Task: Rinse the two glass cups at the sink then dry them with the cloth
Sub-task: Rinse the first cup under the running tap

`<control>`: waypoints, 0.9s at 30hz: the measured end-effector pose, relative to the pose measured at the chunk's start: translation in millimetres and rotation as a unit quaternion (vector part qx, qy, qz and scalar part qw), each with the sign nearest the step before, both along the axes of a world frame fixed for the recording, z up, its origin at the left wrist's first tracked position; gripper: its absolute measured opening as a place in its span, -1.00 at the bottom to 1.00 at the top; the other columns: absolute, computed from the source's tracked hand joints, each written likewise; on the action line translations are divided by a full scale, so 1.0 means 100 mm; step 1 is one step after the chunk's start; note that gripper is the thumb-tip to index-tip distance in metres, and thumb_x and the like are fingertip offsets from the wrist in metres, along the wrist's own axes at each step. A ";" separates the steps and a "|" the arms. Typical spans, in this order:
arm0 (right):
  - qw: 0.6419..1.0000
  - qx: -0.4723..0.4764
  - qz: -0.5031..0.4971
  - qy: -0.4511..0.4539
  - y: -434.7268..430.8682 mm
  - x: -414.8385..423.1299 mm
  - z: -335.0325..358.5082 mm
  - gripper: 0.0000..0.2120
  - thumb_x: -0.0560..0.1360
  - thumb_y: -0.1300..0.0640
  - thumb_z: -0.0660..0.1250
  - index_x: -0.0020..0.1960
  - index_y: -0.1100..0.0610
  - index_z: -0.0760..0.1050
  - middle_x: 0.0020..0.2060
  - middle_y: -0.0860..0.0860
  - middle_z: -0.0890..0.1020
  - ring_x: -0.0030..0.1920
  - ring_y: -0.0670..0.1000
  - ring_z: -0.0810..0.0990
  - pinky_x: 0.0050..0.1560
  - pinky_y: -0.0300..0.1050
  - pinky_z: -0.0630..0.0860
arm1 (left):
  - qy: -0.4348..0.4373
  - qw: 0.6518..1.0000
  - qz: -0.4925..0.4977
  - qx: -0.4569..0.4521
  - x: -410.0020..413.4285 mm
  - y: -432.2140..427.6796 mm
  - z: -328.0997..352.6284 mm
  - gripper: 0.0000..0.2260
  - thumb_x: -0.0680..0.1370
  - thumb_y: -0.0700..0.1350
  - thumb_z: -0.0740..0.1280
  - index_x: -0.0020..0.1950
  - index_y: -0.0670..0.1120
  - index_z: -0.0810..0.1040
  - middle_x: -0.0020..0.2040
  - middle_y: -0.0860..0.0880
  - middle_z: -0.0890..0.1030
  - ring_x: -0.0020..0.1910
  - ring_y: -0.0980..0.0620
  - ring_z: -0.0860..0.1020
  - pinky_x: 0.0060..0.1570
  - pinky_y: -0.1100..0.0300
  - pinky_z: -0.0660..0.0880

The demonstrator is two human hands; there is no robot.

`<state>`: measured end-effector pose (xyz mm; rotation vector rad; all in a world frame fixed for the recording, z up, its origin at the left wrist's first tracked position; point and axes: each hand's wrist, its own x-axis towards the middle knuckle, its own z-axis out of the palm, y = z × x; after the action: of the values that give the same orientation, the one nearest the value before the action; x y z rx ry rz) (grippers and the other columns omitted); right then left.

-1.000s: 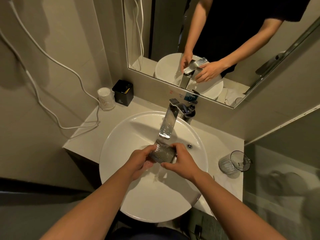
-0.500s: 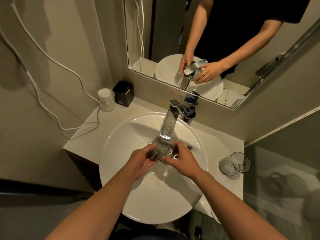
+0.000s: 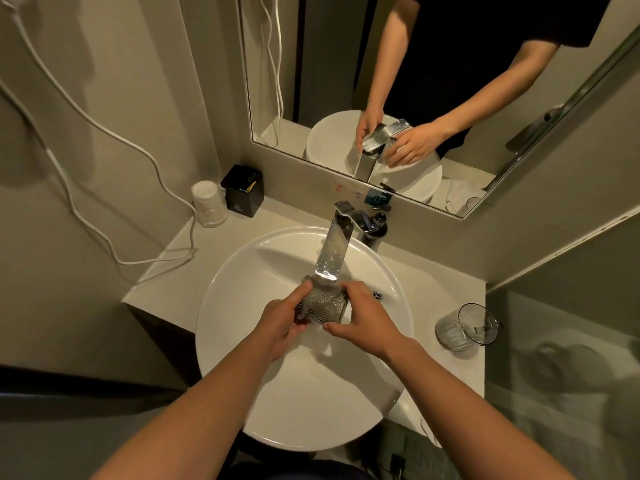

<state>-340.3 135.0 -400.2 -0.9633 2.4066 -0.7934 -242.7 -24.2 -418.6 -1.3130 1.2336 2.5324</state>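
Fingers (image 3: 300,294) of the left hand (image 3: 280,323) and right hand (image 3: 369,322) curl round a ribbed clear glass cup (image 3: 322,306), sideways under the chrome faucet (image 3: 332,258) toward the white round sink's (image 3: 242,278) twelve o'clock. Wet, rigid, breakable, probably slippery: the ribbed wall offers the surest hold.

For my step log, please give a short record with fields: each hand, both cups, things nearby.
left hand: grips the ribbed glass cup
right hand: holds the same cup's other end
ribbed glass cup: lying sideways under the faucet, above the sink
second glass cup: on the counter, right of the sink
back left of counter: black box, wrapped cup
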 end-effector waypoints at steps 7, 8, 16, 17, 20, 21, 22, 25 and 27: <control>0.998 0.050 0.031 -0.026 0.00 -0.10 0.08 -0.37 0.36 -0.08 0.54 0.37 0.04 0.49 0.17 0.01 0.61 0.14 0.01 0.56 0.21 0.02 0.54 | 0.033 0.982 -0.122 -0.142 0.08 -0.13 -0.02 -0.86 0.58 -0.09 0.44 0.03 -0.17 0.67 -0.09 -0.09 0.71 -0.07 -0.05 0.62 -0.05 0.15 0.52; 0.997 0.057 0.034 -0.033 0.00 -0.12 0.09 -0.39 0.36 -0.09 0.53 0.36 0.04 0.50 0.16 0.00 0.63 0.13 0.00 0.58 0.20 0.01 0.55 | 0.041 0.976 -0.143 -0.158 0.08 -0.15 0.00 -0.85 0.58 -0.14 0.44 0.12 -0.15 0.65 -0.03 -0.08 0.71 -0.03 -0.03 0.64 -0.02 0.17 0.54; 0.993 0.076 0.059 -0.066 -0.01 -0.20 0.20 -0.41 0.40 0.03 0.57 0.37 0.05 0.47 0.13 -0.04 0.62 0.08 -0.03 0.58 0.11 -0.15 0.54 | 0.089 0.966 -0.180 -0.163 0.04 -0.22 0.08 -0.57 0.54 -0.22 0.48 0.35 0.11 0.54 -0.05 -0.06 0.71 -0.01 -0.04 0.69 -0.01 0.12 0.63; 0.994 0.077 0.065 -0.051 -0.01 -0.20 0.20 -0.35 0.37 -0.01 0.59 0.40 0.04 0.45 0.18 -0.04 0.59 0.13 -0.02 0.56 0.16 -0.14 0.52 | 0.088 0.967 -0.175 -0.161 0.03 -0.20 0.09 -0.62 0.55 -0.20 0.48 0.30 0.13 0.56 -0.08 -0.06 0.70 -0.03 -0.05 0.69 -0.05 0.13 0.63; 0.993 0.089 0.078 0.010 0.00 -0.19 0.19 -0.18 0.31 -0.11 0.62 0.47 -0.02 0.36 0.30 -0.03 0.48 0.24 -0.02 0.51 0.29 -0.06 0.50 | 0.078 0.969 -0.175 -0.158 0.01 -0.17 0.13 -0.75 0.58 -0.08 0.46 0.23 0.15 0.62 -0.06 -0.04 0.73 -0.10 -0.01 0.71 -0.18 0.19 0.59; 0.993 0.090 0.078 0.025 0.00 -0.18 0.17 -0.17 0.31 -0.12 0.62 0.47 -0.02 0.35 0.31 -0.03 0.48 0.25 -0.01 0.51 0.29 -0.05 0.51 | 0.074 0.967 -0.181 -0.161 0.01 -0.17 0.12 -0.78 0.59 -0.04 0.44 0.23 0.15 0.63 -0.04 -0.03 0.74 -0.11 0.01 0.70 -0.19 0.20 0.57; 0.993 0.088 0.077 0.032 0.00 -0.17 0.17 -0.18 0.31 -0.12 0.61 0.47 -0.02 0.36 0.31 -0.02 0.48 0.25 0.00 0.51 0.28 -0.05 0.50 | 0.069 0.967 -0.186 -0.161 0.01 -0.16 0.12 -0.79 0.61 0.00 0.42 0.24 0.14 0.63 -0.02 -0.02 0.74 -0.13 0.04 0.69 -0.20 0.21 0.55; 0.994 0.079 0.070 0.021 -0.01 -0.16 0.17 -0.25 0.34 -0.11 0.59 0.44 0.01 0.40 0.27 0.01 0.54 0.24 0.01 0.52 0.27 -0.07 0.49 | 0.066 0.973 -0.177 -0.130 0.02 -0.15 0.11 -0.78 0.63 -0.02 0.39 0.27 0.08 0.63 -0.01 0.00 0.73 -0.16 0.08 0.68 -0.22 0.24 0.55; 0.995 0.075 0.058 0.001 -0.01 -0.15 0.18 -0.30 0.32 -0.16 0.56 0.39 0.00 0.46 0.22 -0.01 0.59 0.20 0.00 0.55 0.26 0.01 0.53 | 0.076 0.980 -0.164 -0.087 0.05 -0.16 0.10 -0.73 0.60 -0.12 0.40 0.30 0.04 0.62 0.02 -0.01 0.73 -0.11 0.05 0.69 -0.15 0.20 0.56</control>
<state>-355.7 134.3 -382.6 -1.0329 2.3492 -0.5620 -238.0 -40.6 -408.1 -0.8593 1.5841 2.3668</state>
